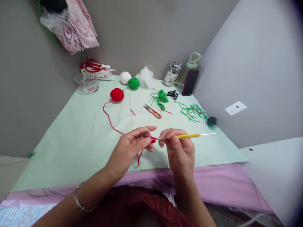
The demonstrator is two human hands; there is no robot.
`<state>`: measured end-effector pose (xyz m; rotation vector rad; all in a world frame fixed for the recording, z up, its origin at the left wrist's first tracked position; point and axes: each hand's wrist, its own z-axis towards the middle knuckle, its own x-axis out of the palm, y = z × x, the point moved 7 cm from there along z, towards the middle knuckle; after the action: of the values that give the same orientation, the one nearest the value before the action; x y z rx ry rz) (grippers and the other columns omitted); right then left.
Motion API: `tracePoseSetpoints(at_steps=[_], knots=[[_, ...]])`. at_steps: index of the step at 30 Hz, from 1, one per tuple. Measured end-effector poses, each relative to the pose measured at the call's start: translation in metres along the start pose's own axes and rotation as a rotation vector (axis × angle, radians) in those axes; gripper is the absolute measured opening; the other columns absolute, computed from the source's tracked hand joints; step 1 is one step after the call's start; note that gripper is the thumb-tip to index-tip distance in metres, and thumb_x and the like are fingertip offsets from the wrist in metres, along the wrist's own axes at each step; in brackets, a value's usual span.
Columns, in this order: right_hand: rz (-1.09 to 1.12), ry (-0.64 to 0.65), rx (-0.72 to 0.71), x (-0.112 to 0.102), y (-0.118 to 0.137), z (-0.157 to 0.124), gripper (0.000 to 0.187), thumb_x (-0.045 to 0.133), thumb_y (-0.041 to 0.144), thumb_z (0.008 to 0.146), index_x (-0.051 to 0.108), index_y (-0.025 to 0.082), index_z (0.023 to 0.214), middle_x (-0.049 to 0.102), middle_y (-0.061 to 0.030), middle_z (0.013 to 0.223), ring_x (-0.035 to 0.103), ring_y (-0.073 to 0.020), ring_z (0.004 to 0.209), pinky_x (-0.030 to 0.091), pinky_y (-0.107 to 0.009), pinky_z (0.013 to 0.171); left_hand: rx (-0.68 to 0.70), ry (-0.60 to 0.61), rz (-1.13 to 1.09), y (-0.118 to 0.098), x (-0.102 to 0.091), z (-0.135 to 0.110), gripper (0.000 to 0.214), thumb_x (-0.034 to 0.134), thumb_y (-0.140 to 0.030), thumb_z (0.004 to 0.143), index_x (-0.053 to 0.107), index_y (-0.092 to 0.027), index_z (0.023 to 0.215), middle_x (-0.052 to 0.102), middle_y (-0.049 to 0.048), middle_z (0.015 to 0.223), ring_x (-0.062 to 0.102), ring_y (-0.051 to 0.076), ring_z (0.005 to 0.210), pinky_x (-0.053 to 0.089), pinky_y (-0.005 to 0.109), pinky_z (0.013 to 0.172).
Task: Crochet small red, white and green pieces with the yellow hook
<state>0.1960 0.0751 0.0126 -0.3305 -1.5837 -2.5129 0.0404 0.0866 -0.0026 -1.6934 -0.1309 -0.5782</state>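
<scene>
Between thumb and fingers, my left hand (131,145) pinches a small red crochet piece (153,140), mostly covered by the fingertips. A white strand runs over the raised index finger, and red yarn tails (139,159) hang below. My right hand (178,146) is closed around a crochet hook with a yellow handle (189,136). The hook's inner metal end reaches the red piece; its other thin end points right. From a red yarn ball (117,94) at the back left, a red strand curves across the cloth to my left hand.
Beyond my hands lie orange thread snips (152,111), green crocheted balls (162,96), and green yarn scraps (193,111). White (125,77) and green (133,83) yarn balls sit near fluffy stuffing (145,77). Red scissors (93,66), a clear tub (87,84), a bottle (188,72) and a phone (190,82) stand behind.
</scene>
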Motion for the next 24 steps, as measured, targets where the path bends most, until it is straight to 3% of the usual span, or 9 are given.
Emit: tracePoseSetpoints(at_steps=[6,10,16,19,21,24], knots=[[-0.242,-0.026,-0.142,0.001,0.015,-0.006,0.018,0.057,0.022,0.105,0.072,0.024,0.096,0.071,-0.0022,0.088,0.065,-0.0153,0.074,0.054,-0.033,0.071,0.035,-0.004,0.067,-0.003,-0.001,0.000,0.029,0.080,-0.029,0.089,0.082,-0.025,0.118,0.067,-0.0011,0.086,0.067,0.014,0.079,0.056,0.030,0.085],[-0.411,0.025,-0.276,0.008,0.028,-0.010,0.020,0.055,0.015,0.104,0.072,0.025,0.101,0.072,-0.0029,0.088,0.069,-0.0186,0.083,0.057,-0.035,0.074,0.067,-0.030,0.118,-0.005,-0.003,0.000,0.028,0.080,-0.028,0.089,0.082,-0.025,0.117,0.068,-0.0006,0.086,0.066,0.015,0.080,0.056,0.030,0.085],[-0.683,0.061,-0.462,0.015,0.027,-0.024,0.030,0.058,0.010,0.100,0.073,0.030,0.116,0.076,-0.0053,0.101,0.072,-0.0203,0.091,0.061,-0.037,0.076,0.126,-0.102,0.123,-0.009,-0.001,-0.001,0.030,0.085,-0.021,0.083,0.083,-0.025,0.112,0.067,-0.0012,0.087,0.065,0.013,0.083,0.057,0.025,0.081],[-0.865,0.051,-0.605,0.019,0.022,-0.036,0.045,0.065,0.007,0.096,0.072,0.035,0.130,0.076,-0.0054,0.108,0.073,-0.0202,0.093,0.062,-0.034,0.073,0.062,-0.105,-0.009,-0.002,0.001,-0.002,0.039,0.088,-0.020,0.080,0.082,-0.026,0.118,0.066,-0.0024,0.085,0.064,0.011,0.082,0.056,0.022,0.081],[-0.956,0.048,-0.663,0.023,0.020,-0.040,0.051,0.070,0.006,0.093,0.072,0.037,0.133,0.077,-0.0051,0.107,0.074,-0.0214,0.095,0.062,-0.035,0.073,-0.051,-0.068,-0.144,0.008,0.004,-0.001,0.043,0.089,-0.023,0.080,0.080,-0.024,0.122,0.067,-0.0020,0.084,0.063,0.010,0.078,0.057,0.023,0.079],[-0.846,0.007,-0.583,0.019,0.021,-0.035,0.043,0.066,0.008,0.095,0.075,0.037,0.126,0.077,-0.0045,0.102,0.074,-0.0212,0.091,0.062,-0.037,0.073,-0.206,-0.016,-0.293,0.019,0.005,0.002,0.043,0.089,-0.025,0.080,0.081,-0.019,0.121,0.069,0.0002,0.081,0.061,0.009,0.071,0.057,0.023,0.076]])
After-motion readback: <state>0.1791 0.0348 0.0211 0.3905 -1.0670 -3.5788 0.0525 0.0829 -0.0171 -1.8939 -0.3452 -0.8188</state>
